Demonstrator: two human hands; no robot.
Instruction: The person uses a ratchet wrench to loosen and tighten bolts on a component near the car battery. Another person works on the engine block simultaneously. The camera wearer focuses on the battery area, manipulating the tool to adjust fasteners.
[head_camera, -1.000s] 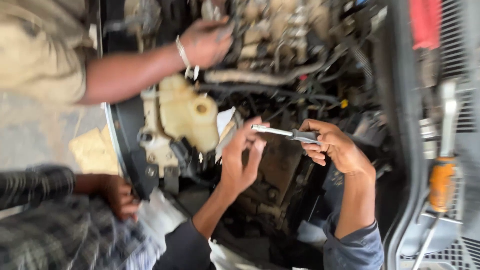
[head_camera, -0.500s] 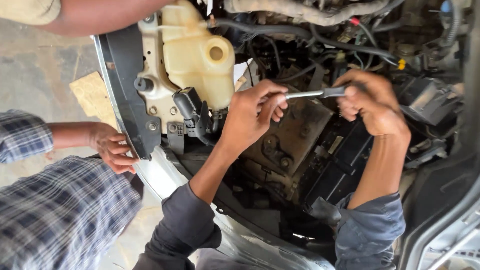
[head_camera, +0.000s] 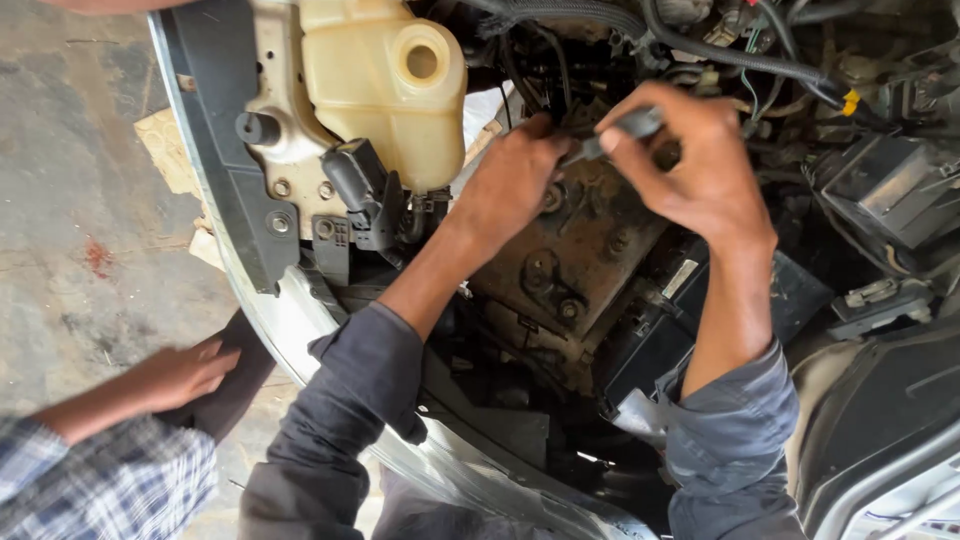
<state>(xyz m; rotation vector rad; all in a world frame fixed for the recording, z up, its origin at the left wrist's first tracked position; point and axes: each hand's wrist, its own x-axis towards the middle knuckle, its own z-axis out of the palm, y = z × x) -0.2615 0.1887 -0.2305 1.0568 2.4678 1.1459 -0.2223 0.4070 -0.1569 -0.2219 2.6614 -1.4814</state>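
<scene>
Workshop concrete, stained and dusty, fills the left of my view; to the right of it lies the open engine bay (head_camera: 600, 330) of a vehicle, seen from above. At the far left of the bay sits a cream coolant reservoir (head_camera: 375, 85) with a round filler neck, a black bracket (head_camera: 365, 195) just near of it. At centre is a rusty brown housing (head_camera: 575, 255) with bolt heads, and dark hoses and wiring (head_camera: 740, 50) run along the far edge.

My right hand (head_camera: 695, 165) is closed around the grey handle of a wrench (head_camera: 615, 135), fingers wrapped and thumb pressing on top. My left hand (head_camera: 515, 180) is curled at the tool's other end, fingertips gripping where it meets the housing; the fastener itself is hidden beneath them. Both forearms come up from grey sleeves at the near edge.

I judge the step in hand to be seating or turning the tool on a fastener atop the housing. A further turn would call for the left hand to steady the head while the right swings the handle, with little room beside the hoses.

A co-worker's hand (head_camera: 180, 375), on a plaid sleeve, rests on the bumper edge (head_camera: 290, 320) at the near left, well apart from mine.
</scene>
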